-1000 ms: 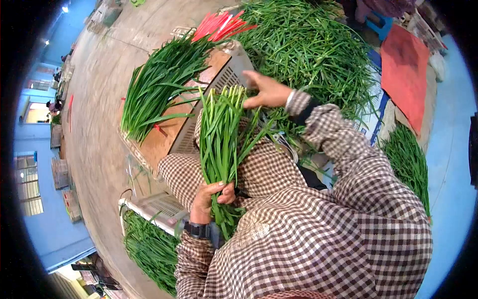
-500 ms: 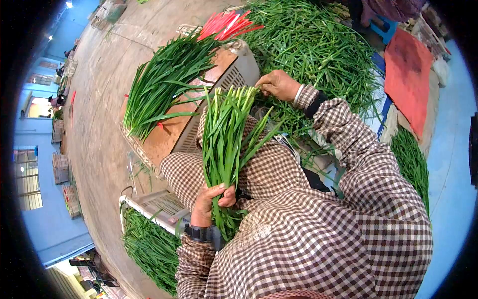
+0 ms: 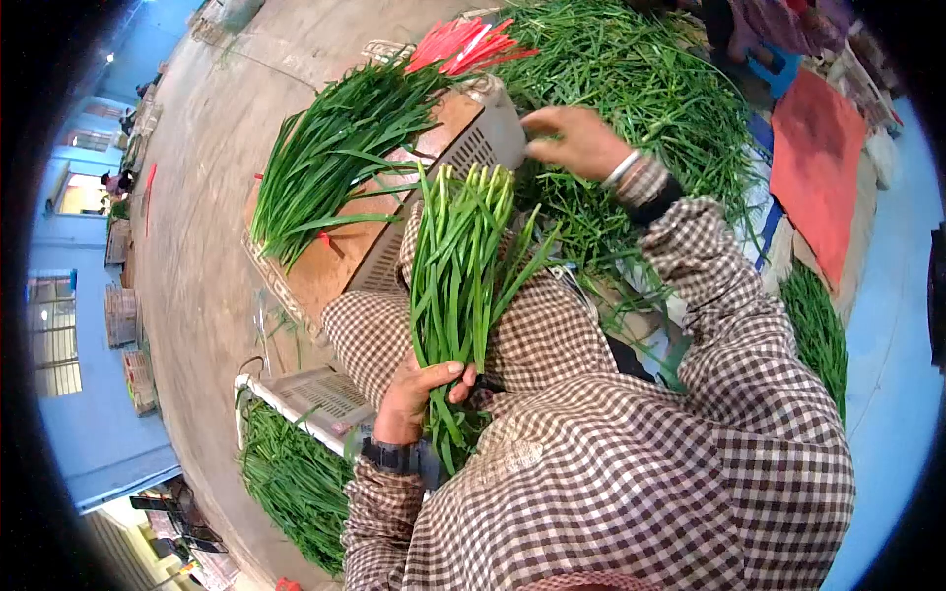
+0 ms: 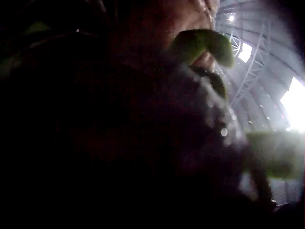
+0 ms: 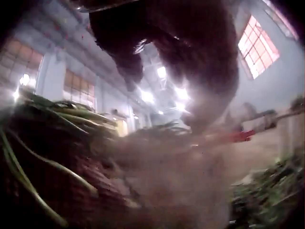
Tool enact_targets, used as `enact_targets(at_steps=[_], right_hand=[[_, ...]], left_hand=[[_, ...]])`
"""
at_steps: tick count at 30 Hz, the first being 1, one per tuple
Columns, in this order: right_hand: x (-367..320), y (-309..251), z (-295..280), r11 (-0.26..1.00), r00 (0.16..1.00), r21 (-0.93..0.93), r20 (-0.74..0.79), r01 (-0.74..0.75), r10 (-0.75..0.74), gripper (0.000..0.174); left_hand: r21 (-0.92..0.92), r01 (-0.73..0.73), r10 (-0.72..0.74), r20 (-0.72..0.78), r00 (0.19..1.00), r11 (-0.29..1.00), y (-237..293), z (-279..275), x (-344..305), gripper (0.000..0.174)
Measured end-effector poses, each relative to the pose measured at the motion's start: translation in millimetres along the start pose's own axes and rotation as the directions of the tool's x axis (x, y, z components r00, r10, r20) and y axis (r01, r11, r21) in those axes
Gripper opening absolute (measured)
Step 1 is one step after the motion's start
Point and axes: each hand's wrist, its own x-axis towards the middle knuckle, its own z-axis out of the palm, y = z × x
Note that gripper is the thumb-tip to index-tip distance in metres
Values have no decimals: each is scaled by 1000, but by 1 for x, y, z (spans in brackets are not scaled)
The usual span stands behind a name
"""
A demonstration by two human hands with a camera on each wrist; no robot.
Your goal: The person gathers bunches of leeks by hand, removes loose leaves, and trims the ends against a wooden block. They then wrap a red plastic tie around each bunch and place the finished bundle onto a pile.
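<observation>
In the head view, my left hand (image 3: 416, 394) grips a bunch of garlic chives (image 3: 458, 266) low on its leafy part, thumb across the front. The pale cut ends point away from me, and the leaf tips hang over the lap. My right hand (image 3: 576, 143) is raised beyond the cut ends, apart from the bunch, near the end of a crate. Its fingers and thumb stand apart in the right wrist view, with nothing seen between them. The left wrist view is mostly dark, with a bit of green leaf (image 4: 202, 43) by the hand.
A board (image 3: 320, 281) on a white crate (image 3: 503, 128) bears a larger chive bundle (image 3: 340, 163) and red strips (image 3: 468, 47). A big heap of chives (image 3: 631, 94) lies beyond. Another crate (image 3: 296, 424) with chives stands at lower left. A red sheet (image 3: 818, 167) lies at right.
My right hand has gone from beside the cut ends to farther right and away, its fingers closing and then loosening. The left hand keeps its hold on the bunch.
</observation>
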Motion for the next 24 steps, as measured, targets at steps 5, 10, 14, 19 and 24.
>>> enact_targets(at_steps=[5, 10, 14, 19, 24], right_hand=[[3, -27, 34, 945, 934, 180, 190, 271, -304, 35], [-25, -26, 3, 853, 901, 386, 110, 350, -420, 33], [-35, -24, 17, 920, 916, 228, 176, 317, -360, 36], [-34, -35, 25, 921, 925, 139, 58, 365, -376, 20], [-32, -25, 40, 978, 983, 98, -8, 184, -184, 20]], left_hand=[[127, -29, 41, -92, 995, 991, 11, 5, -4, 38], [150, -84, 110, -174, 979, 985, 6, -6, -6, 39], [103, -62, 82, -196, 977, 993, 1, -10, 0, 38], [112, -48, 71, -219, 973, 993, 7, -2, -1, 33], [26, -24, 28, -156, 987, 999, 6, -3, 3, 32]])
